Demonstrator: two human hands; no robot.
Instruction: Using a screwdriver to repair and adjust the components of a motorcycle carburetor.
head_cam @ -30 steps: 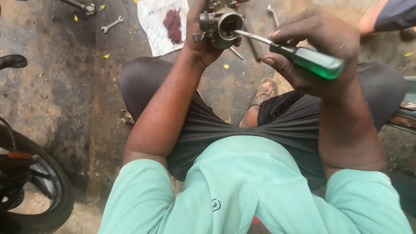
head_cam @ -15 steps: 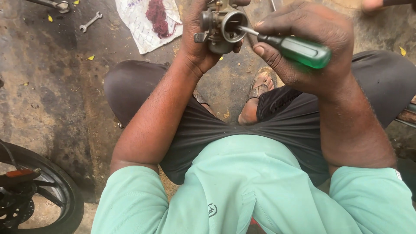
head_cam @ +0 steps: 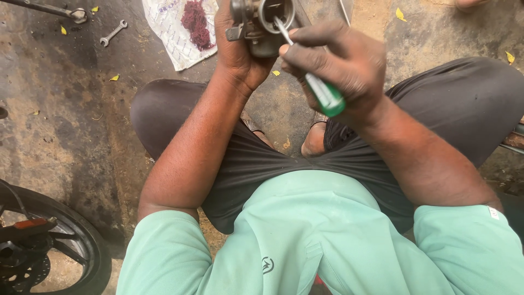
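From the head view, my left hand (head_cam: 237, 46) is wrapped tight around a grey metal carburettor (head_cam: 261, 24), holding it up at twelve o'clock, just under the top edge. Its round bore faces me. My right hand (head_cam: 341, 68) sits just beside it at one o'clock, fingers closed around a screwdriver (head_cam: 314, 82) with a green handle; the handle end pokes out below my palm, toward five o'clock. The steel shaft runs up toward eleven o'clock and its tip is inside the bore, touching the rim.

Both forearms rise from my mint-green sleeves (head_cam: 164, 251) at the bottom. I am squatting, dark trousers (head_cam: 164, 112) stretched across both knees, with a sandalled foot (head_cam: 314, 142) showing between them at the centre.

On the concrete floor (head_cam: 65, 109) at eleven o'clock lies a white sheet (head_cam: 172, 33) with a clump of dark red stuff (head_cam: 195, 22) on it, partly hidden behind my left hand. Farther out at ten o'clock lies a small spanner (head_cam: 113, 33), and a long metal tool (head_cam: 49, 9) lies in the top left corner. A black spoked wheel (head_cam: 52, 246) fills the corner at seven o'clock. A few yellow leaves (head_cam: 400, 13) are scattered about.
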